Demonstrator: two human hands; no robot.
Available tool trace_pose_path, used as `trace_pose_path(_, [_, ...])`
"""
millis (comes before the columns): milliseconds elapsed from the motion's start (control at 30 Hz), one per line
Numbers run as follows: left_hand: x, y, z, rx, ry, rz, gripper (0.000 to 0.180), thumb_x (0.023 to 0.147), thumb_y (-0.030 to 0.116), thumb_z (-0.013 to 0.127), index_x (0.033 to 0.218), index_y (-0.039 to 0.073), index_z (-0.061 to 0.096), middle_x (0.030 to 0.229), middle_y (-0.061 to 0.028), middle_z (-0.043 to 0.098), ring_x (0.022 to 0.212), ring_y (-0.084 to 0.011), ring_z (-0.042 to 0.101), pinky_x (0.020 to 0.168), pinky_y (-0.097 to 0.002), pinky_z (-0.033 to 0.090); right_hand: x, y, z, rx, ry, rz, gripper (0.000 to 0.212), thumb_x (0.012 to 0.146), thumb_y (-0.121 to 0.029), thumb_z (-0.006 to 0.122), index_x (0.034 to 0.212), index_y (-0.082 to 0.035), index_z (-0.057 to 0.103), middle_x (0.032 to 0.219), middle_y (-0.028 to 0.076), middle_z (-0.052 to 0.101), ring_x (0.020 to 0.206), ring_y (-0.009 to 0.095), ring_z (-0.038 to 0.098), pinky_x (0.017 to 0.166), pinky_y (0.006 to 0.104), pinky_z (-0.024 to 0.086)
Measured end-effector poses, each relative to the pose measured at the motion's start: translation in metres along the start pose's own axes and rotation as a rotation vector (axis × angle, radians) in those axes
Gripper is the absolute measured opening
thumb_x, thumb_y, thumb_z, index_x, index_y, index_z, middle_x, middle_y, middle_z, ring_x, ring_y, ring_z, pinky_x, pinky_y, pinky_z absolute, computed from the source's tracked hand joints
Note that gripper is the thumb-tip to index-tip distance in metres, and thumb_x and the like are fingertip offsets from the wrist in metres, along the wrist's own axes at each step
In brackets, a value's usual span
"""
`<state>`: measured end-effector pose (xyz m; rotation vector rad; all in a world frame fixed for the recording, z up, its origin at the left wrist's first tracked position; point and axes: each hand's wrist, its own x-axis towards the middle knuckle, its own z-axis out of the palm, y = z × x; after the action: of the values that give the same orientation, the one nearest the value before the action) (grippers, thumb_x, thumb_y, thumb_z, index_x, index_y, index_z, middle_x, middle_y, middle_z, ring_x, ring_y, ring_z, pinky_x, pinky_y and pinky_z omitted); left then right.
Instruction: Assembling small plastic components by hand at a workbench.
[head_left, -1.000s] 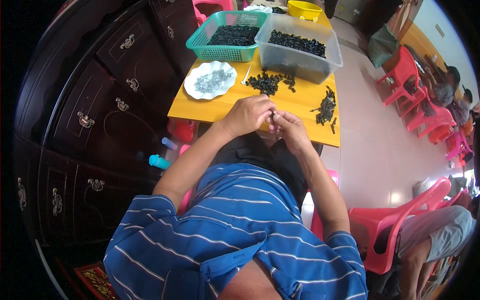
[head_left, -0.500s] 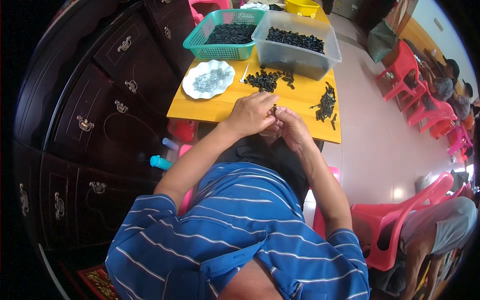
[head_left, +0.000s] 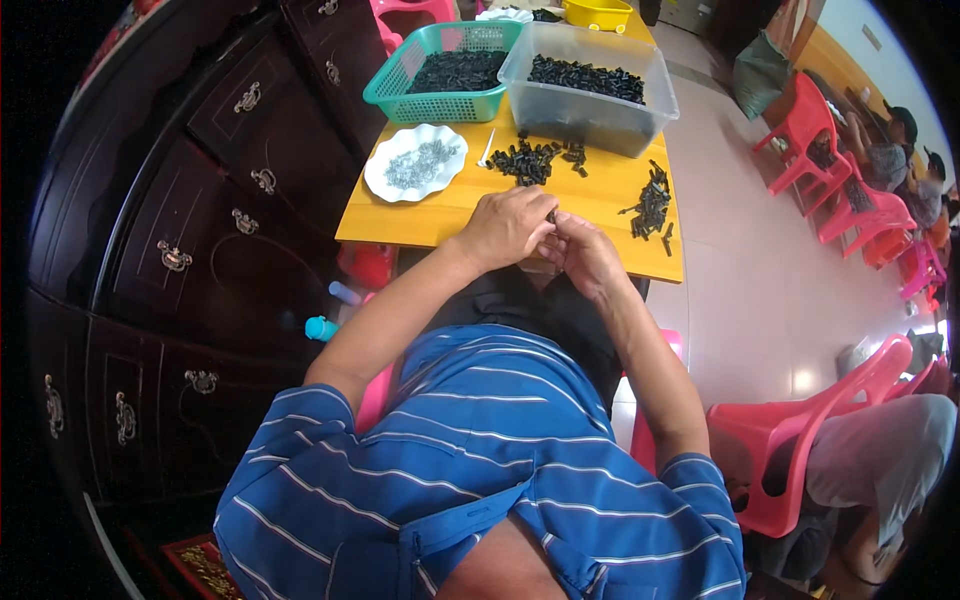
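Observation:
Just over the table's near edge, my left hand (head_left: 503,228) and my right hand (head_left: 588,256) meet with fingers closed. Both pinch a small black part (head_left: 552,216), mostly covered by the fingertips; its exact kind cannot be made out. Beyond my left hand lies a pile of short black pieces (head_left: 524,163), with a smaller cluster (head_left: 574,155) beside it. Toward the right table edge is a loose heap of longer, thinner black pieces (head_left: 652,204). A white scalloped plate (head_left: 376,178) at the left holds many tiny clear or silvery bits (head_left: 421,163).
On the yellow table (head_left: 450,216), a green basket (head_left: 434,105) and a clear plastic bin (head_left: 592,130) hold black pieces. A white stick-like tool (head_left: 487,148) lies near the plate. Dark cabinets (head_left: 200,280) line the left. A pink chair (head_left: 790,440) with a seated person is at right.
My hands stay together at nearly the same spot, with the right fingers turned slightly and the black part now more covered. The whole view has shifted a little.

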<state>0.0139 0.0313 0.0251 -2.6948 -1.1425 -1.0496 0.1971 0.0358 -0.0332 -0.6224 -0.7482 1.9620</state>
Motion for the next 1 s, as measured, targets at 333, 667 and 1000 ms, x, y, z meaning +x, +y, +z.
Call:
trace_pose_path(333, [-0.002, -0.004, 0.0, -0.038, 0.032, 0.029, 0.023, 0.083, 0.014, 0.07, 0.103, 0.005, 0.063, 0.089, -0.0122, 0.065, 0.084, -0.0334, 0.067, 0.071, -0.043, 0.054, -0.001, -0.003, 0.006, -0.011, -0.006, 0.005, 0.014, 0.102, -0.019, 0.058, 0.109, -0.008, 0.064, 0.099, 0.003, 0.07, 0.086, 0.013, 0.068, 0.082, 0.0278, 0.056])
trace_pose_path(667, [0.0, 0.0, -0.014, -0.167, -0.124, -0.035, 0.028, 0.083, 0.02, 0.072, 0.108, 0.006, 0.069, 0.1, -0.0125, 0.07, 0.089, -0.0331, 0.068, 0.077, -0.0413, 0.056, 0.001, 0.003, 0.0, -0.164, -0.002, -0.025, 0.016, 0.103, -0.021, 0.06, 0.101, -0.007, 0.067, 0.085, 0.0, 0.065, 0.071, 0.007, 0.059, 0.064, 0.0212, 0.048])
trace_pose_path(1000, [-0.011, -0.038, -0.048, -0.344, -0.456, -0.325, 0.016, 0.079, 0.01, 0.064, 0.091, 0.003, 0.072, 0.078, -0.0127, 0.072, 0.068, -0.0237, 0.07, 0.065, -0.0354, 0.055, -0.01, -0.002, 0.016, -0.363, -0.08, 0.198, 0.027, 0.103, -0.032, 0.06, 0.11, -0.007, 0.068, 0.095, 0.002, 0.071, 0.078, 0.008, 0.063, 0.072, 0.023, 0.053])
